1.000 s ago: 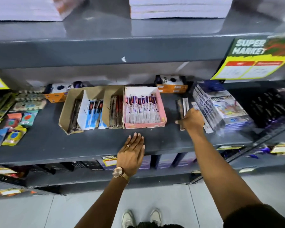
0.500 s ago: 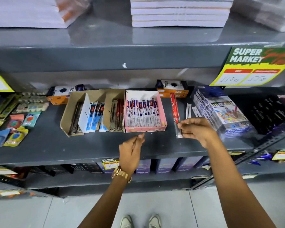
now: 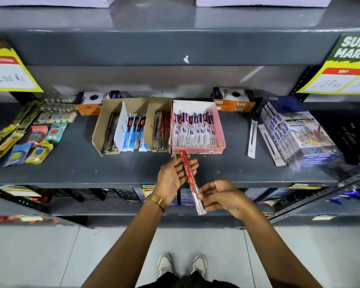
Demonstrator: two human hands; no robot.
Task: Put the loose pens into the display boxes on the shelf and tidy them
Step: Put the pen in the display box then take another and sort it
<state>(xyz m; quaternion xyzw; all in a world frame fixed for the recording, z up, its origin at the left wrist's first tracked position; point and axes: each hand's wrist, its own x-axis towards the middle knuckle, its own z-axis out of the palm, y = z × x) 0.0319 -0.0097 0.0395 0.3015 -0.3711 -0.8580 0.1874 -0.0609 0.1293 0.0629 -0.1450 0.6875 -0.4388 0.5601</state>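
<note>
My right hand point(image 3: 222, 197) pinches the lower end of a red packaged pen point(image 3: 188, 175), held in front of the shelf edge. Its upper part rests across the open fingers of my left hand point(image 3: 174, 176), which wears a gold watch. Just behind the pen's tip stands a pink display box point(image 3: 222, 135) full of white and blue pen packs. To its left a brown cardboard box point(image 3: 99, 129) holds dark pens, blue packs and red pens in compartments. Two loose white pen packs point(image 3: 252, 138) lie on the grey shelf point(image 3: 112, 169) right of the pink box.
A stack of blue colour-pencil boxes point(image 3: 299, 132) sits at the right, dark packs beyond it. Eraser and sharpener packets point(image 3: 35, 146) lie at the left. Two orange boxes point(image 3: 234, 100) stand at the back. Price signs point(image 3: 349, 65) hang from the shelf above.
My right hand lifted the red pen off the shelf and brought it left and toward me. My left hand rose off the shelf edge and now supports the pen.
</note>
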